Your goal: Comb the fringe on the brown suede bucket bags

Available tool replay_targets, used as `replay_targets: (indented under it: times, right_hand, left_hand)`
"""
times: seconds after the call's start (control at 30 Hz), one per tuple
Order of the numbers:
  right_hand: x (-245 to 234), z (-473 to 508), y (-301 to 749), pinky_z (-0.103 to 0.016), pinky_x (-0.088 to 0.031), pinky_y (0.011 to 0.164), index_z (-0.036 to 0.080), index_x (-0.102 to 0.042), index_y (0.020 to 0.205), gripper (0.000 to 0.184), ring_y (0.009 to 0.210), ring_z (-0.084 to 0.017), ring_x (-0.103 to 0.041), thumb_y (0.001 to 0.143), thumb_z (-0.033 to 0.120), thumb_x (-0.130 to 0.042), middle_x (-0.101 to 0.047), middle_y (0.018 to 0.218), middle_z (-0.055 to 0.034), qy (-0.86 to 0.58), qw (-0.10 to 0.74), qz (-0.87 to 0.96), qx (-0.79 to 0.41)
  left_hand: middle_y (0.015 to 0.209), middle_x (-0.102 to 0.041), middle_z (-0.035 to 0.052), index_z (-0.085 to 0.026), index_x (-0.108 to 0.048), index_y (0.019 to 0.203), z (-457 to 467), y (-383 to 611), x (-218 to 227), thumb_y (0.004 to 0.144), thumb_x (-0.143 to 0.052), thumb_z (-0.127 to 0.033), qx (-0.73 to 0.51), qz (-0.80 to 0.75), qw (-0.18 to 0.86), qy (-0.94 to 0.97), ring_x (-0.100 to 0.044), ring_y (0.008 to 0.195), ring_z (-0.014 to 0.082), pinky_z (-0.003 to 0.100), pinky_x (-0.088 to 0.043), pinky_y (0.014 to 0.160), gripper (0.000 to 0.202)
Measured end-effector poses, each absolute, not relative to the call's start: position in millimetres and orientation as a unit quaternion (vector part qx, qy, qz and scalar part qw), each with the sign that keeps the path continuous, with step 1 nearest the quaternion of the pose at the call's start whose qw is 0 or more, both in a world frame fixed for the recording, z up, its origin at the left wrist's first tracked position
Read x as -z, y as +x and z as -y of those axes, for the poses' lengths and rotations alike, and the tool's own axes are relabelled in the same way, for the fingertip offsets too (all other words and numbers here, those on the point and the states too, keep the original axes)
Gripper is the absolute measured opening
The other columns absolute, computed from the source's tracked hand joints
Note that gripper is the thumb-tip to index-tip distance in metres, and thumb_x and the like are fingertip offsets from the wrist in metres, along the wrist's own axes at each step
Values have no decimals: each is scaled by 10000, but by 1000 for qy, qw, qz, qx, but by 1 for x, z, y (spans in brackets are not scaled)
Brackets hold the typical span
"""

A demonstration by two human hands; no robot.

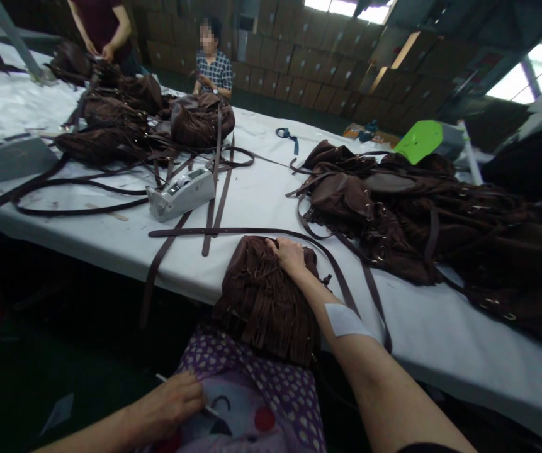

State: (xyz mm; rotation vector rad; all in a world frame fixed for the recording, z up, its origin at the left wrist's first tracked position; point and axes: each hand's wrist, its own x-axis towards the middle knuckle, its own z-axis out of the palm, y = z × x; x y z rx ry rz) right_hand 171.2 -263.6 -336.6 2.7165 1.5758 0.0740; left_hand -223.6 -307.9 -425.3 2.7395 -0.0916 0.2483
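Observation:
A dark brown fringed bag (265,308) rests on the front edge of the table, its fringe hanging towards my lap. My right hand (290,257) grips the bag's upper edge, fingers curled over it. A piece of white paper or tape (345,319) is stuck on my right forearm. Low in the view, my left hand (179,397) is closed around a thin white stick (213,412), whose two ends poke out of the fist in front of my purple patterned apron (294,390). A long brown strap (233,231) lies behind the bag.
A grey tape dispenser (183,194) stands left of the bag on the white-covered table (261,195). Piles of brown bags (393,207) lie right, and more bags (124,119) lie at the back left. Two people work across the table. Stacked cartons (299,56) line the wall.

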Motion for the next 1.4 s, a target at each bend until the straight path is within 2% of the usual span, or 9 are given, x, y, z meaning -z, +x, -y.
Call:
replay_targets:
  times: [0.13, 0.3, 0.47, 0.63, 0.83, 0.97, 1.1, 1.2, 1.4]
  right_hand:
    - [336, 263, 171, -317, -372, 825, 175, -639, 1028, 634, 940, -229, -634, 950, 600, -175, -704, 980, -135, 866, 0, -499, -21]
    - [329, 267, 166, -323, -390, 805, 172, -643, 1008, 622, 915, -238, -640, 951, 595, -192, -705, 974, -133, 864, -3, -503, -30]
    - [331, 267, 167, -325, -388, 823, 173, -644, 1010, 623, 929, -240, -638, 950, 596, -190, -705, 964, -135, 866, -5, -499, -31]
    - [334, 266, 169, -329, -384, 825, 179, -644, 1012, 642, 929, -241, -637, 945, 610, -173, -706, 961, -132, 866, -8, -500, -22]
    - [335, 266, 169, -320, -378, 821, 181, -646, 996, 642, 928, -234, -634, 944, 613, -174, -707, 953, -122, 866, -17, -500, -18]
    - [333, 267, 169, -320, -374, 833, 178, -647, 1005, 639, 941, -235, -631, 943, 613, -183, -705, 967, -126, 867, -17, -498, -14]
    - [331, 266, 169, -316, -379, 821, 176, -654, 980, 641, 920, -231, -639, 942, 616, -189, -711, 948, -126, 869, -19, -494, -11]
    - [331, 266, 169, -315, -377, 825, 175, -652, 981, 643, 929, -227, -636, 943, 614, -185, -711, 963, -127, 871, -23, -491, -8]
    - [332, 267, 167, -314, -377, 815, 176, -652, 985, 652, 914, -228, -637, 942, 617, -172, -710, 951, -121, 871, -28, -491, -12]
  left_hand:
    - [834, -623, 58, -154, -593, 1041, 276, -214, 377, 880, -434, -58, -246, -56, 154, 955, -552, 722, 154, 293, -426, 675, 246]
    - [850, -627, 75, -121, -572, 1100, 268, -135, 334, 890, -475, -80, -329, 34, 90, 940, -573, 775, 170, 330, -440, 721, 235]
    - [807, -617, 67, -92, -577, 1058, 274, -89, 357, 897, -486, -104, -337, 41, 34, 940, -544, 695, 173, 327, -441, 631, 185]
    - [813, -612, 61, -119, -578, 1038, 276, -95, 377, 899, -491, -118, -323, 73, 33, 943, -537, 697, 165, 321, -438, 629, 164]
    - [747, -581, 35, -159, -595, 889, 282, -94, 399, 875, -489, -101, -197, 8, 34, 980, -520, 635, 171, 316, -405, 561, 121]
    - [829, -600, 47, -165, -595, 911, 296, -96, 419, 849, -518, -75, -84, 62, 56, 993, -546, 740, 176, 320, -436, 657, 133]
    - [708, -585, 21, -163, -572, 745, 308, -122, 439, 852, -528, -102, -65, 163, 72, 982, -533, 663, 160, 315, -425, 672, 131]
    - [761, -605, 45, -155, -593, 861, 309, -147, 428, 862, -481, -95, -107, 99, 105, 984, -551, 714, 177, 336, -422, 706, 127]
    - [863, -622, 97, -128, -549, 1095, 309, -143, 351, 859, -422, -74, -288, 93, 208, 930, -549, 764, 187, 344, -443, 697, 274]
